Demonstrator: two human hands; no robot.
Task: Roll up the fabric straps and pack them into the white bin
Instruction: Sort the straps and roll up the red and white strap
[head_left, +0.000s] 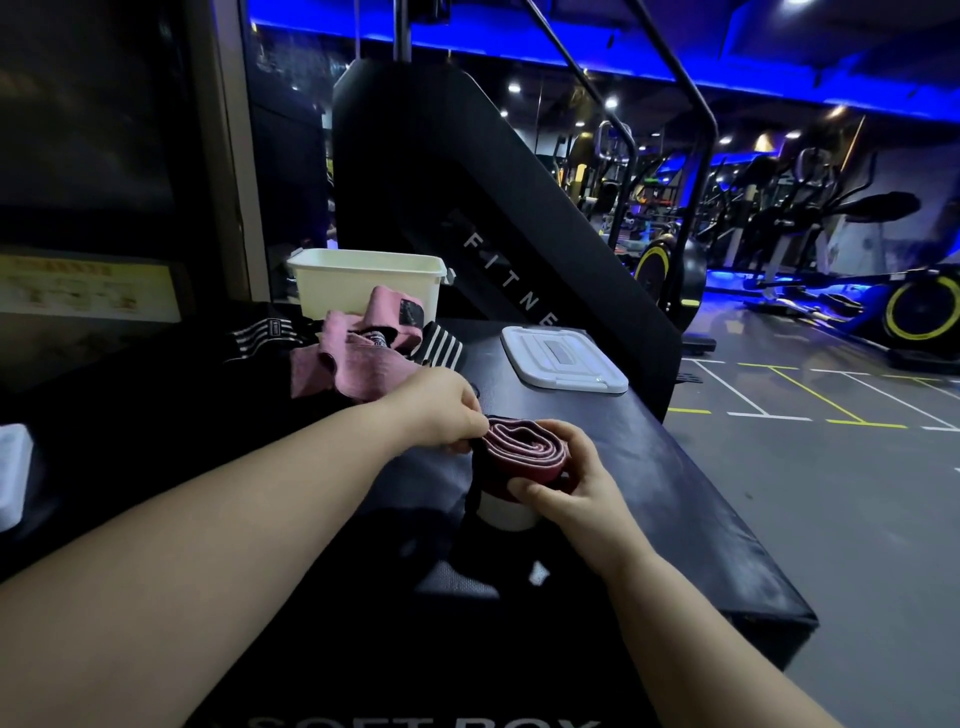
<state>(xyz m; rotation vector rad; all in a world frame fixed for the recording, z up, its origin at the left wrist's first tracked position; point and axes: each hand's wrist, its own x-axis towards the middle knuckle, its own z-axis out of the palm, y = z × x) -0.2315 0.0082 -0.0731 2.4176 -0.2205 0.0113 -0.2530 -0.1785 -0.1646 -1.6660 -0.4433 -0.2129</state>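
Observation:
A dark red fabric strap (522, 453), wound into a flat oval roll, sits between both hands above the black padded box (649, 499). My left hand (441, 408) pinches its left end. My right hand (566, 483) cups the roll from the right and below. Beyond them, a loose pink strap (358, 364) lies in a heap with black-and-white striped straps (441, 348). The white bin (363, 283) stands open behind that heap, at the box's far edge.
The bin's white lid (563, 361) lies flat on the box to the right of the heap. A white cup-like object (506, 512) shows under the roll. A black slanted fitness machine (493, 218) rises behind. The box's right edge drops to the gym floor (831, 467).

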